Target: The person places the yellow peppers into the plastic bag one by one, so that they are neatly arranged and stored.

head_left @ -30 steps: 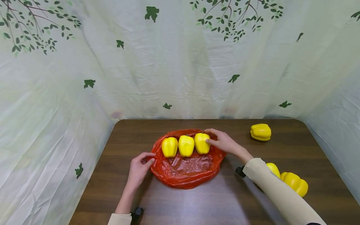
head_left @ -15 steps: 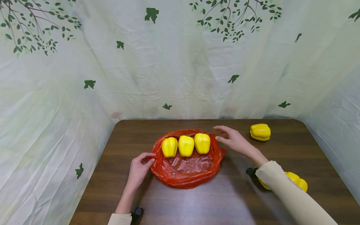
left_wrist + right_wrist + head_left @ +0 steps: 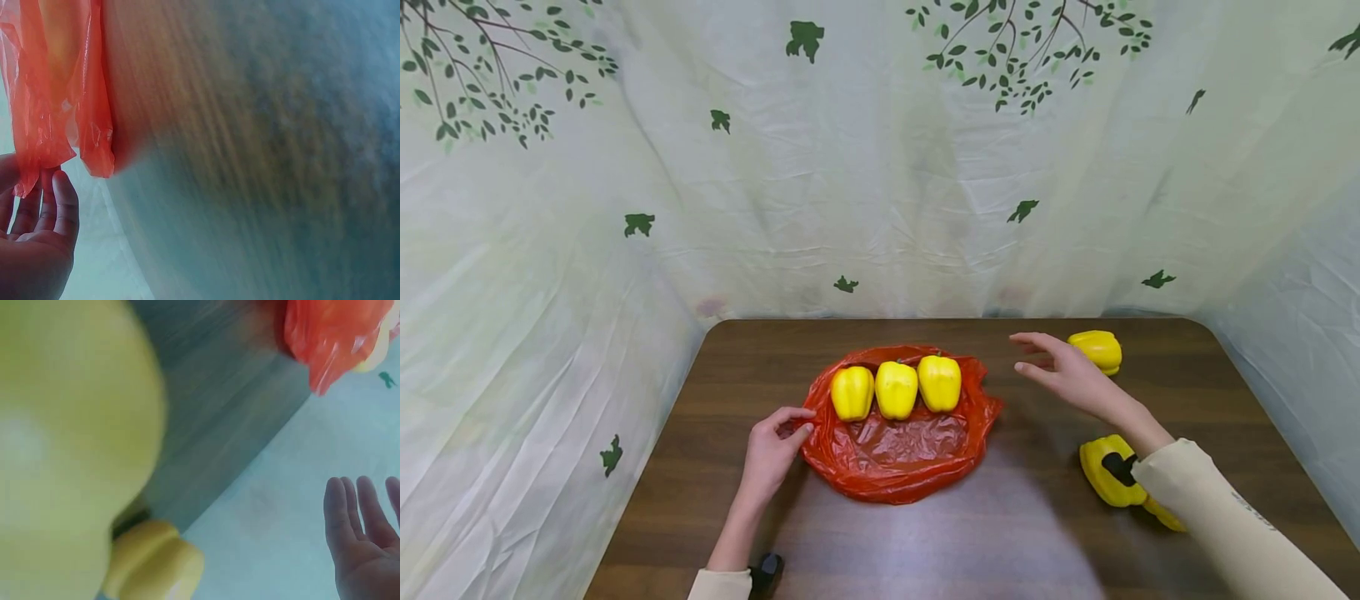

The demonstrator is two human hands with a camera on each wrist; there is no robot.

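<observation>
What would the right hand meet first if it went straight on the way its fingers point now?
The right hand points left, toward the red bag. Probably it would meet the bag's rim first, then the nearest yellow pepper. Its height above the table is unclear.

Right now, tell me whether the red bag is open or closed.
Open: the red bag lies spread, three yellow peppers showing in its mouth.

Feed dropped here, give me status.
Left hand pinches red bag edge. Right hand open, empty, near far pepper. Nothing between.
</observation>
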